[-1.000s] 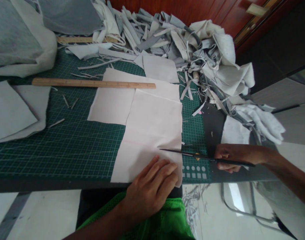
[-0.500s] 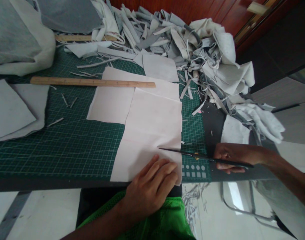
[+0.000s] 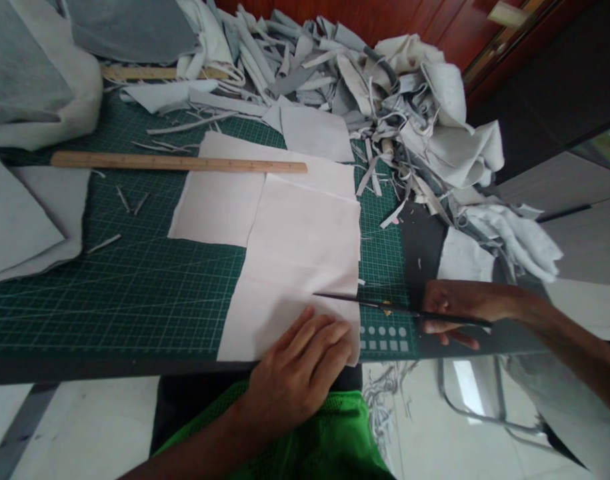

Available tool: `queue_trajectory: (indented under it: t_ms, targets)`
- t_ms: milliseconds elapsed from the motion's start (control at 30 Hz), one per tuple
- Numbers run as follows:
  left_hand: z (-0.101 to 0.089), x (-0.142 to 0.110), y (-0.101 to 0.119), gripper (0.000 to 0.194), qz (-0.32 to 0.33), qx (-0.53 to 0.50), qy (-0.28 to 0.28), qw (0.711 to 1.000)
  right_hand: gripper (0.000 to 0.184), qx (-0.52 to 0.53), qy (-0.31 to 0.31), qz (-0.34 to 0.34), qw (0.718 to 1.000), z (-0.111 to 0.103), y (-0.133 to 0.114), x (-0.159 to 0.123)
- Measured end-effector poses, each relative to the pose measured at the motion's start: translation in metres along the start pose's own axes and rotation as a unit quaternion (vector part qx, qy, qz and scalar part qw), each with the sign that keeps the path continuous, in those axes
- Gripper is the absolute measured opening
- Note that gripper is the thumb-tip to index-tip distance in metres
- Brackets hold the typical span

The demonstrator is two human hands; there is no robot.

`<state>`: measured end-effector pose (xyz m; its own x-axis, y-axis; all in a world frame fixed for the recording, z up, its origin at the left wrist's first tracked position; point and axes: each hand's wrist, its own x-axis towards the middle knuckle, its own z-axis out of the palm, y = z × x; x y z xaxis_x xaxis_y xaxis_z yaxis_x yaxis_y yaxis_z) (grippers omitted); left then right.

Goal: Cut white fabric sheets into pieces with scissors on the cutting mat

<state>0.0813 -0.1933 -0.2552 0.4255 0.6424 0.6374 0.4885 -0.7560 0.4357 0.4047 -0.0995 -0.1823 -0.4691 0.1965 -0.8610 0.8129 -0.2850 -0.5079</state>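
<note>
A pale pink fabric sheet (image 3: pixel 305 247) lies on the green cutting mat (image 3: pixel 135 287), hanging slightly over the near edge. My left hand (image 3: pixel 297 367) rests flat on the sheet's near right corner, fingers stretched out together. My right hand (image 3: pixel 457 310) grips the handles of black scissors (image 3: pixel 375 305). The thin blades run leftward into the sheet's right edge, just above my left fingers. A second pink piece (image 3: pixel 219 200) lies under the first, to its left.
A wooden ruler (image 3: pixel 177 162) lies across the mat's far side, and a second ruler (image 3: pixel 149 72) sits behind it. A heap of grey and white fabric scraps (image 3: pixel 395 100) fills the back right. Grey fabric pieces (image 3: pixel 25 220) lie at the left.
The scissors and my right hand have slid a little leftward, the blade tips slightly deeper into the pink sheet. My left hand stays pressed on the corner.
</note>
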Motion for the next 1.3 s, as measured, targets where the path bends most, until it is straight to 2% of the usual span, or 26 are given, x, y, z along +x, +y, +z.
queue_trajectory:
  t_ms: [200, 367, 567, 767, 1033, 1200, 1300]
  targets:
    - [-0.001, 0.001, 0.0, 0.014, 0.003, -0.005, -0.001, 1.0, 0.055, 0.012, -0.002, 0.017, 1.0, 0.002, -0.008, -0.002]
    - [-0.001, 0.0, 0.0, 0.012, 0.001, -0.006, -0.003, 1.0, 0.04, 0.001, 0.007, 0.047, 0.999, 0.004, -0.013, -0.003]
    - [-0.001, -0.001, 0.0, 0.013, -0.003, -0.017, 0.0, 1.0, 0.03, 0.031, -0.014, -0.001, 0.999, 0.009, -0.012, -0.002]
    - [-0.003, 0.002, 0.001, 0.017, -0.014, -0.03, -0.001, 0.999, 0.033, 0.017, -0.049, 0.019, 0.998, 0.015, -0.018, 0.0]
    - [-0.003, 0.003, 0.001, 0.013, -0.009, -0.062, 0.018, 0.998, 0.029, -0.039, -0.061, 0.015, 0.997, 0.009, -0.023, -0.004]
    - [-0.004, 0.004, 0.001, 0.012, -0.008, -0.085, 0.021, 0.996, 0.041, -0.046, -0.056, 0.017, 0.997, 0.012, -0.04, -0.001]
    - [-0.004, 0.005, 0.002, 0.011, -0.003, -0.101, 0.018, 0.995, 0.04, -0.043, -0.057, 0.021, 0.997, 0.013, -0.051, 0.003]
